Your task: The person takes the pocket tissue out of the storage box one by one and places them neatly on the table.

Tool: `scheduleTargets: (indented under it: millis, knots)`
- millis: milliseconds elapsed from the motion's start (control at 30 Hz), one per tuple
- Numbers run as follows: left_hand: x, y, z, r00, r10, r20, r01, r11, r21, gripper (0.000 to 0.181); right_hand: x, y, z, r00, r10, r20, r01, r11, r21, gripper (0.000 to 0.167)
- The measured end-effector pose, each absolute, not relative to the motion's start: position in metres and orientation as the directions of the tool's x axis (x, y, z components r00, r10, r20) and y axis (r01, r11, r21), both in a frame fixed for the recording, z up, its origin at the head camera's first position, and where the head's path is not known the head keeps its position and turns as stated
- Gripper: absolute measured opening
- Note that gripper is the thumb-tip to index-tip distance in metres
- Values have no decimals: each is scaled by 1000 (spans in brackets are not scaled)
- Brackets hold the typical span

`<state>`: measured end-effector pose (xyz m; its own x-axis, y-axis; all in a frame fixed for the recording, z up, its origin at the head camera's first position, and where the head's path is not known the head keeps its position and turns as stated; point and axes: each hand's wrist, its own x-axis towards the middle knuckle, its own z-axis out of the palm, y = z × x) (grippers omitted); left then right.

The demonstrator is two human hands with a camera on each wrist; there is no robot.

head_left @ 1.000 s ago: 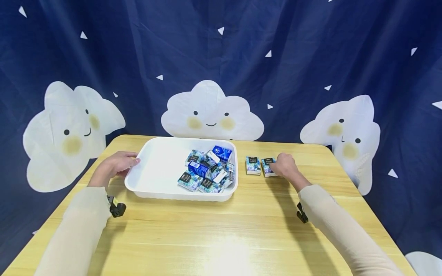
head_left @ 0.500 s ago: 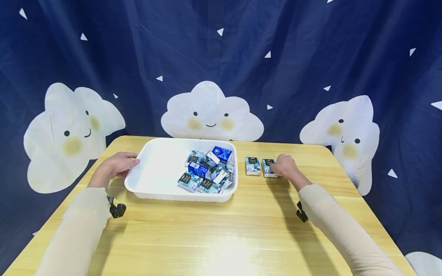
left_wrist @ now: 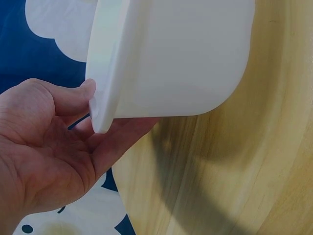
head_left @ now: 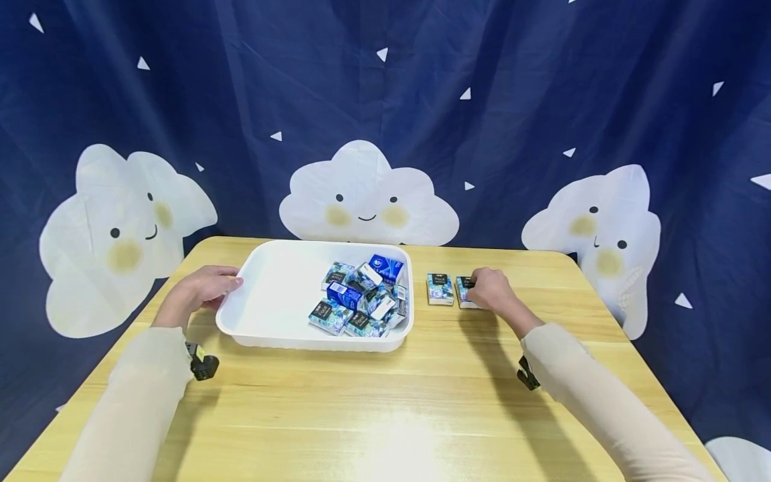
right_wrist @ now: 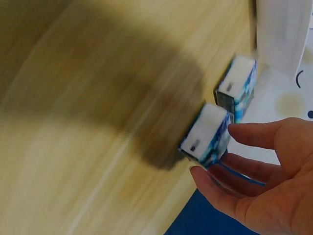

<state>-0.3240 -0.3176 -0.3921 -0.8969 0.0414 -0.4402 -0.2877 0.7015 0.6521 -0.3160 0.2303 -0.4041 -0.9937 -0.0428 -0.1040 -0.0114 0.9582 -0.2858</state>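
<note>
Here we go, and we're in a long, plain, cream-coloured fabric sleeve (head_left: 123, 408) on the left, with a matching cream-coloured fabric sleeve (head_left: 602, 395) on the right, lightly creased! By the left one's edge we sport a small, blocky black device (head_left: 205, 367) with a bright yellow patch (head_left: 201, 351), and there's our second small black device (head_left: 527, 375) opposite!

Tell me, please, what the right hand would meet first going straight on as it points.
The right hand would likely first meet the nearer packet, perhaps already touching it; the farther packet lies beyond.
</note>
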Motion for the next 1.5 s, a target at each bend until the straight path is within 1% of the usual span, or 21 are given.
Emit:
scheduleTargets:
  millis: [167,533,833,1500]
  knots:
    - [-324,-318,-392,-896,32,-442,-295,702,648,60,-315,227,-408,-994,-37,-101,-6,956,-292,44]
    - [-324,-317,-391,-899,37,-437,-291,695,657,59,-316,225,-411,-996,-44,-84,-12,936,-353,45]
    - [-322,-317,-391,-901,50,-431,-276,700,659,59,-318,222,-412,-996,-42,-77,-13,939,-345,46]
    - [-324,-317,-392,-897,40,-440,-293,693,659,59,-319,221,-414,-997,-43,-71,-15,937,-349,46]
